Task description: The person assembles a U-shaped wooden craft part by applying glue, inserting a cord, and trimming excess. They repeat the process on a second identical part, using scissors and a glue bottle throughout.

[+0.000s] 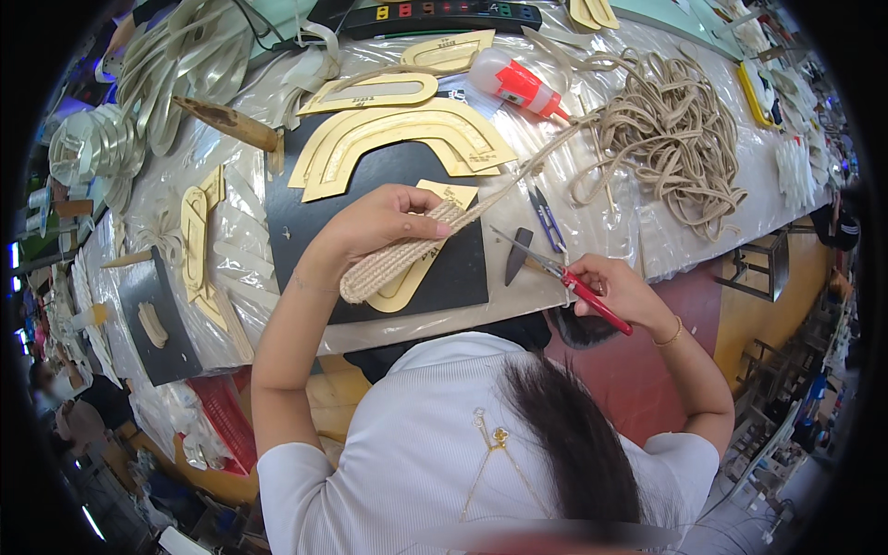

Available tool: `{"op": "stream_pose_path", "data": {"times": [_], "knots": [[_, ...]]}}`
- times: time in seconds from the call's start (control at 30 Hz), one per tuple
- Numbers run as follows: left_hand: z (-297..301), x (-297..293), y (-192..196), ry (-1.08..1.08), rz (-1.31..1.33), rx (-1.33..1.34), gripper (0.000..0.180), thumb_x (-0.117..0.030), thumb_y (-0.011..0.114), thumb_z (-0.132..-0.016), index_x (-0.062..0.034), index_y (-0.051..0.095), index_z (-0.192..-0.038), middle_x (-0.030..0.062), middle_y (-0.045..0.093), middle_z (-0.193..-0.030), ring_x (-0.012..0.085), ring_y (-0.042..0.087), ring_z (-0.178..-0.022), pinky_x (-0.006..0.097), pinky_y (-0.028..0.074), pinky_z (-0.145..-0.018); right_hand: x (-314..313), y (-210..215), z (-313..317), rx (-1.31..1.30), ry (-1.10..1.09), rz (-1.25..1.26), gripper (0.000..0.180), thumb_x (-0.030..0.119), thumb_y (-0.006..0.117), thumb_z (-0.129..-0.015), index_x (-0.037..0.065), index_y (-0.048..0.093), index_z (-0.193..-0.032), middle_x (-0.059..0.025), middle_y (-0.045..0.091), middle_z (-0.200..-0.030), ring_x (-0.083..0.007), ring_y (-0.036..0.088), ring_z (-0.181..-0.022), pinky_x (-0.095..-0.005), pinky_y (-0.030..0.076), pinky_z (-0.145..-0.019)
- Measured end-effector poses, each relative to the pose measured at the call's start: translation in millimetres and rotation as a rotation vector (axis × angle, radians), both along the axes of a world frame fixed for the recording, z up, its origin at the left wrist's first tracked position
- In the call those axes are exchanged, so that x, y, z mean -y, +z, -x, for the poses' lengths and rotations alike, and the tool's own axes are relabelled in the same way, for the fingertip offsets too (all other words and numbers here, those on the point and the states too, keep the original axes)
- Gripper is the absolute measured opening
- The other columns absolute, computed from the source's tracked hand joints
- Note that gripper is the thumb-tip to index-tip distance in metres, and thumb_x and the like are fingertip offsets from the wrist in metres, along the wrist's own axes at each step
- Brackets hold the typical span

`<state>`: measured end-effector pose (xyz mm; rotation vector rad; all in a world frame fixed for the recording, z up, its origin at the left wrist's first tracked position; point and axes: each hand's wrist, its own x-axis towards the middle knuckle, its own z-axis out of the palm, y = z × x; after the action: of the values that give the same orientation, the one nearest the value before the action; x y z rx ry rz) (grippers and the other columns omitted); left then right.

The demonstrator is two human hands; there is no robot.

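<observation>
A tan braided strip [377,272] is pinched between the thumb and fingers of the left hand [392,218], over a black board [467,275]. At three o'clock from it, red-handled scissors [586,294] are gripped in the curled right hand [610,281]. A big heap of tan cord [673,139] is seen at two o'clock, and a red-and-white bottle [518,85] at one o'clock.

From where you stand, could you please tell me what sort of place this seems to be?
It looks like a handcraft workshop: a heap of beige cord lies on the plastic-covered table, near curved pale-yellow pieces, and the right hand holds red-handled scissors.
</observation>
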<state>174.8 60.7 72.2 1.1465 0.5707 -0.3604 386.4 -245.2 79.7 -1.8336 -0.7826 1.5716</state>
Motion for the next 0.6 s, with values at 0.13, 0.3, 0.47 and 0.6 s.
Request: {"op": "stream_pose_path", "data": {"times": [0.13,0.3,0.47,0.6], "knots": [[-2,1,2,0.003,0.056,-0.002,0.019,-0.011,0.075,-0.088,-0.0006,0.069,-0.103,-0.0008,0.068,-0.085,0.0039,0.061,-0.07,0.02,0.049,-0.064,-10,-7,-8,-0.063,0.168,-0.124,0.052,0.032,0.082,-0.085,0.0,0.061,-0.12,-0.0064,0.067,-0.099,-0.0117,0.061,-0.091,-0.0296,0.051,-0.083],[-4,3,7,-0.001,0.078,-0.011,0.021,-0.011,0.075,-0.088,-0.0002,0.069,-0.105,-0.0015,0.068,-0.086,0.0031,0.061,-0.072,0.019,0.049,-0.064,-37,-7,-4,-0.095,0.232,-0.237,0.056,0.041,0.074,-0.091,0.001,0.056,-0.125,-0.0066,0.065,-0.101,-0.015,0.061,-0.09,-0.0312,0.051,-0.083],[-4,4,9,-0.004,0.072,-0.011,0.025,-0.01,0.075,-0.087,0.0016,0.07,-0.108,-0.0008,0.07,-0.09,0.0025,0.062,-0.074,0.019,0.05,-0.065,-56,-9,-1,-0.024,0.301,-0.222,0.071,0.057,0.074,-0.085,0.002,0.055,-0.125,-0.0088,0.065,-0.099,-0.0184,0.062,-0.089,-0.033,0.051,-0.082],[-2,4,9,0.008,0.064,0.001,0.023,-0.009,0.075,-0.087,0.0018,0.071,-0.107,-0.0002,0.07,-0.09,0.0029,0.062,-0.074,0.02,0.05,-0.065,-62,-14,0,-0.106,0.242,-0.242,0.079,0.061,0.078,-0.078,0.002,0.055,-0.125,-0.011,0.064,-0.099,-0.0183,0.061,-0.087,-0.0332,0.05,-0.079]]}}
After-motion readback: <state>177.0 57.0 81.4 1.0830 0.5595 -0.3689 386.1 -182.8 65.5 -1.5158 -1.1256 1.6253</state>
